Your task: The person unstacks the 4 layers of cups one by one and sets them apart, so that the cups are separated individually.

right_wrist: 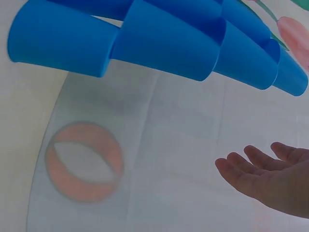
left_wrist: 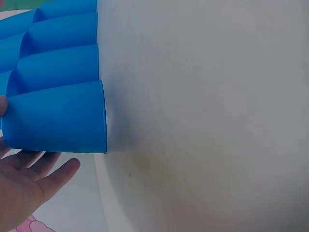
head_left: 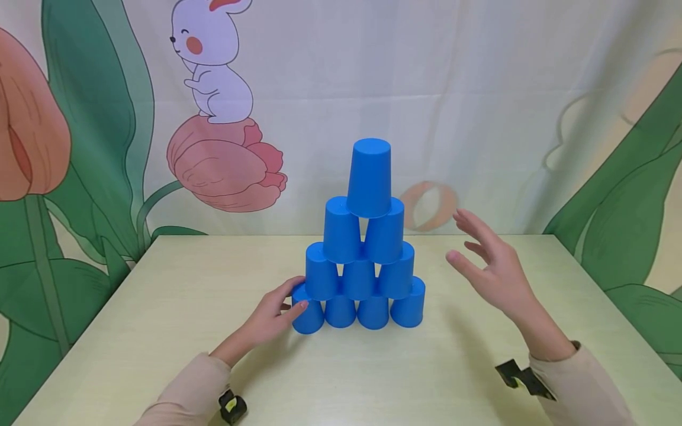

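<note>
Several blue cups stand upside down in a pyramid, topped by a single cup [head_left: 369, 177]. My left hand [head_left: 270, 313] is at the outer left cup of the bottom row [head_left: 309, 319], thumb across its front and forefinger by its upper edge. In the left wrist view, that cup [left_wrist: 55, 118] is closest, with the loosely spread fingers [left_wrist: 58, 179] beside it and the little finger standing away. My right hand [head_left: 492, 266] is raised to the right of the pyramid, apart from it, fingers extended and holding nothing. The right wrist view shows its fingers [right_wrist: 260, 166] away from the stacked cups [right_wrist: 164, 41].
The pyramid stands on a pale tabletop [head_left: 176, 284]. Behind the table hangs a printed curtain [head_left: 330, 71] with a rabbit and flowers. Black straps with small devices are on the left sleeve [head_left: 232, 407] and right sleeve [head_left: 524, 378].
</note>
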### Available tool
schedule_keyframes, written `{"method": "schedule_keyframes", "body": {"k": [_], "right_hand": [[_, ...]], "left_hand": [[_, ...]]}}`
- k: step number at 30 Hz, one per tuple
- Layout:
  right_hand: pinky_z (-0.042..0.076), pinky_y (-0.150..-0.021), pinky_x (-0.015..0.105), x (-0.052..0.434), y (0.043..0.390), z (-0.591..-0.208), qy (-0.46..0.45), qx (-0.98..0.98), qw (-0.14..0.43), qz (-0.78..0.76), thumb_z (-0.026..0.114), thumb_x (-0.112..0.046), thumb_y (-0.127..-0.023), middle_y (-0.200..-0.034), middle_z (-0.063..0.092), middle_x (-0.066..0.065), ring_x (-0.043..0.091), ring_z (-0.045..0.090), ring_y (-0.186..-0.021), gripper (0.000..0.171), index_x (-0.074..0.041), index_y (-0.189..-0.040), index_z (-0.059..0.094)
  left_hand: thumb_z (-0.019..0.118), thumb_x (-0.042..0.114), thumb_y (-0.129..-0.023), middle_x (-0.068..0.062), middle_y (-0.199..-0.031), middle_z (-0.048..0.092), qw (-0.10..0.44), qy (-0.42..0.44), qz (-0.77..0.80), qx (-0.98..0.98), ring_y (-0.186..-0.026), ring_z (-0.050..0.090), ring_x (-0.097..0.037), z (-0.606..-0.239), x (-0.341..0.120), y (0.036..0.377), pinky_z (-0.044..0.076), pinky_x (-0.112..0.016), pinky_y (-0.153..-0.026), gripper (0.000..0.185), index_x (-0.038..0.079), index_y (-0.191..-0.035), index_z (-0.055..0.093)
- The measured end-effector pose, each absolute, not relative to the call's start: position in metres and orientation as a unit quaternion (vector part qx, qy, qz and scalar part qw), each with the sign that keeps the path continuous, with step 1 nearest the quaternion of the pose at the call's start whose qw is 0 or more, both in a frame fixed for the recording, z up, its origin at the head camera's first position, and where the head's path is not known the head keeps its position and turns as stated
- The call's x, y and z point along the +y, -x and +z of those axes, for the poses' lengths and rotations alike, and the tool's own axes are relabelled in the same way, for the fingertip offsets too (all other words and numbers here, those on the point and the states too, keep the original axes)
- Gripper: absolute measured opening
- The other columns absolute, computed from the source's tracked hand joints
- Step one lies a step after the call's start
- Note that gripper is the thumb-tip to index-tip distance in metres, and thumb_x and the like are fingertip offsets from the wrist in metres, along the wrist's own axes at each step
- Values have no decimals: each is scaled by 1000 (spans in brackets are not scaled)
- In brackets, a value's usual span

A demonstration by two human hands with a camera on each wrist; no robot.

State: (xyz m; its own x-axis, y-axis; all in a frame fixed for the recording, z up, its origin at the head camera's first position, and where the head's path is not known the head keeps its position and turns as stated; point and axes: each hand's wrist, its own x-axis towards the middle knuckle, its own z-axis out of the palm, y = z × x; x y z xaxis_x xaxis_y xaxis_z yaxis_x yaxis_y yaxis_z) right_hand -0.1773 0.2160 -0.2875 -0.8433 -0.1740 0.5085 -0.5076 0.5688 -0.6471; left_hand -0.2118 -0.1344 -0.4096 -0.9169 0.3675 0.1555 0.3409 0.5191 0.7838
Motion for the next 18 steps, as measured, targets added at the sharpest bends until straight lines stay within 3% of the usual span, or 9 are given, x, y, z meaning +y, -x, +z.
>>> {"method": "schedule_keyframes", "body": {"k": [4, 18], "right_hand": [[39, -94, 45, 210, 179, -280, -204, -854, 207, 431, 60, -15, -88, -139, 40, 12, 27, 39, -125, 61, -12, -142, 31], [39, -96, 46, 181, 190, -250, -239, -825, 216, 465, 61, -20, -87, -141, 38, 2, 18, 39, -125, 65, -19, -143, 28]], "left_hand": [[55, 16, -92, -18, -133, 44, 18, -196, 448, 872, -116, 46, -37, -409, -134, 212, 48, -45, -85, 51, 2, -137, 34], [55, 17, -92, -18, -133, 45, 29, -182, 446, 876, -116, 46, -37, -408, -133, 212, 47, -46, -85, 52, 4, -137, 34]]}}
